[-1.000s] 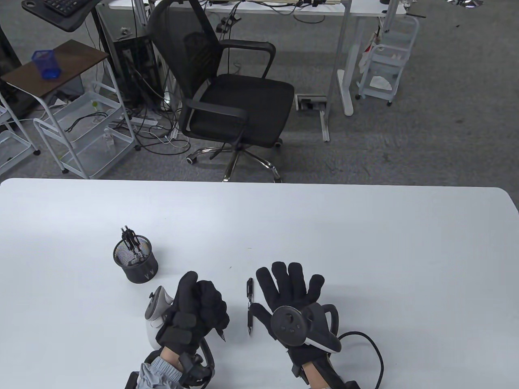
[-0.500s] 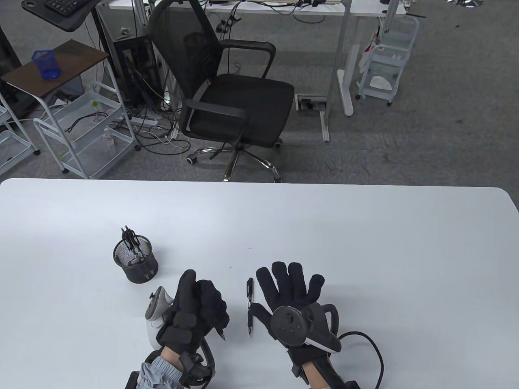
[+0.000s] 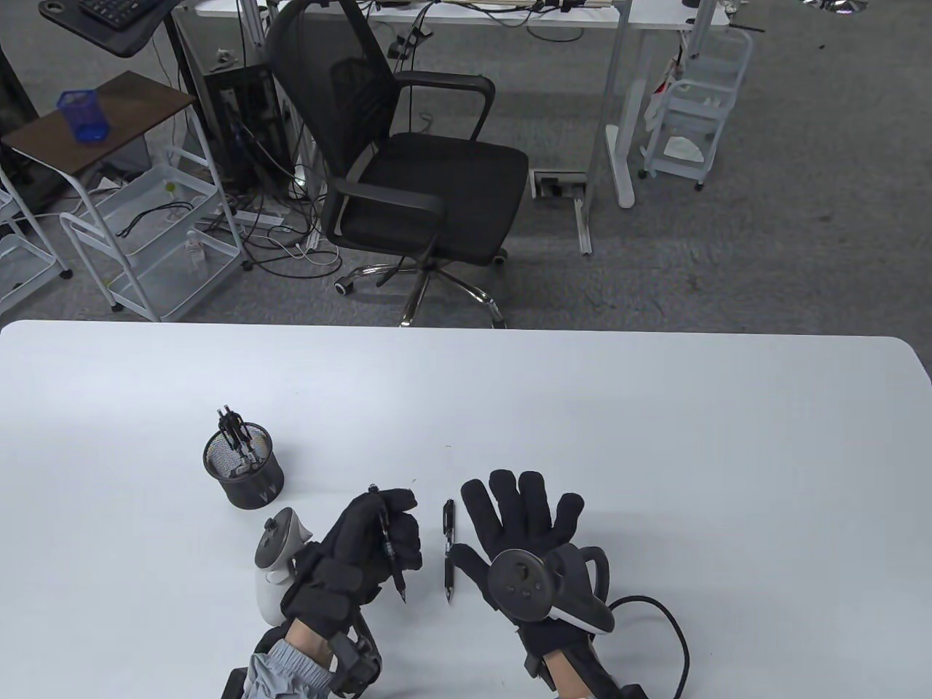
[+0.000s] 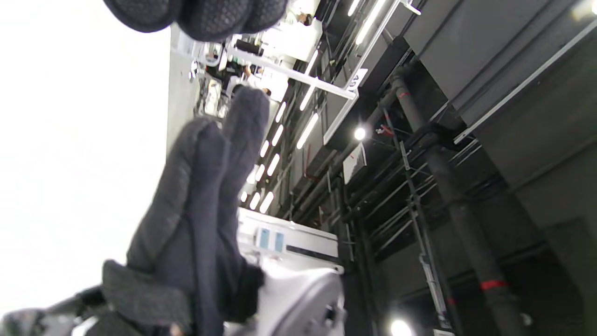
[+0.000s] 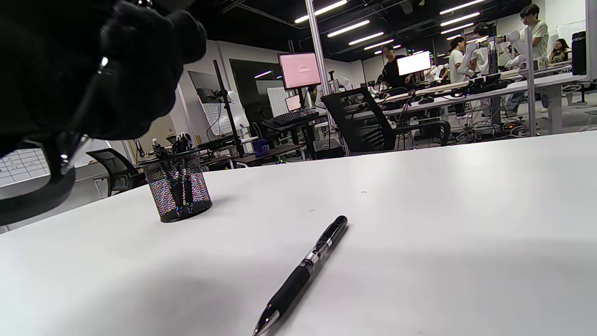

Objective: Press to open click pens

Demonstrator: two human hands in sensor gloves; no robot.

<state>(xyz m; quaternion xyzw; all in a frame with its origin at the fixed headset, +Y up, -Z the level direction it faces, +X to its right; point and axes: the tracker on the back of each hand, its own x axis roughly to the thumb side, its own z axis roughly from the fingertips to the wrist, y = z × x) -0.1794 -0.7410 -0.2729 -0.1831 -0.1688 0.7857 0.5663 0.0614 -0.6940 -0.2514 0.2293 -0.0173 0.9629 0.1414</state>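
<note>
A click pen (image 3: 387,542) is gripped in the left hand (image 3: 364,546) at 7 o'clock, its plunger seemingly due a thumb-press, while the right hand (image 3: 524,535) is rested flat, released, on the worktop (image 3: 655,473).

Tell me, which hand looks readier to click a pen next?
Probably the left hand: it already holds a pen, tip toward the person. The right hand lies flat and open on the table, beside the second pen, not gripping it.

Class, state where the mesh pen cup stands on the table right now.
In the table view, the mesh pen cup stands left of centre, just beyond the left hand.
</note>
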